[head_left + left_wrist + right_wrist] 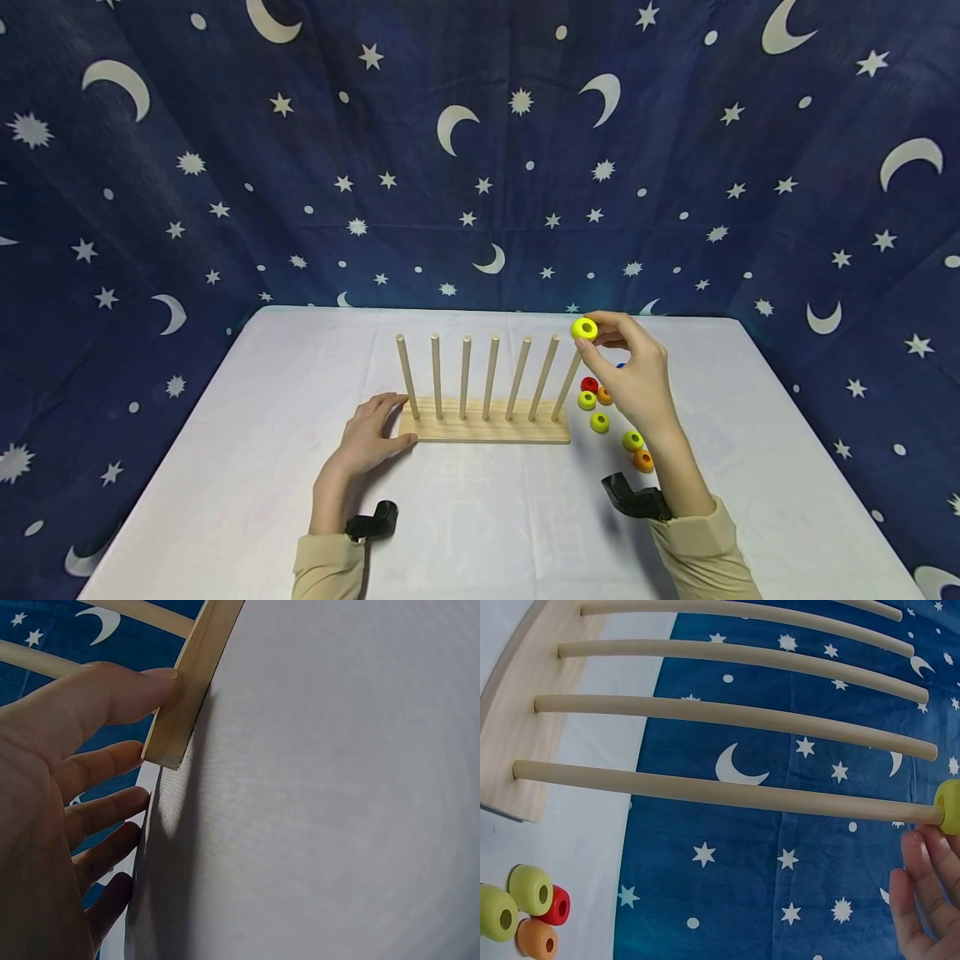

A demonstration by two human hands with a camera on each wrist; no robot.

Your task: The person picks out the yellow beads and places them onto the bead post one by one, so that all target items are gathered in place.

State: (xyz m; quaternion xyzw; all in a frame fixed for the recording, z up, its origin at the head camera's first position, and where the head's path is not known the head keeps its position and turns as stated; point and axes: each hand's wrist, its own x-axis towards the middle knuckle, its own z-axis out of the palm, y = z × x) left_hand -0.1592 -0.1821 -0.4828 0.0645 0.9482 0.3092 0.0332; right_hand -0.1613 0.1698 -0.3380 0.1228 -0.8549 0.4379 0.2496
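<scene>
A wooden rack (483, 429) with several upright pegs stands on the table. At its left end, my left hand (369, 437) holds the base between thumb and index finger, the other fingers spread, as the left wrist view shows. Up by the tip of the rightmost peg (727, 793), my right hand (637, 367) pinches a yellow bead (584, 329) with a hole through it. In the right wrist view the peg's tip meets that bead (950, 806); whether it has entered the hole I cannot tell.
Right of the rack lie loose beads: a red bead (589, 384), orange ones (642, 461), several yellow-green ones (599, 422) and a blue one (621, 365) partly behind my right hand. A star-and-moon cloth (480, 208) hangs behind the white table (480, 517).
</scene>
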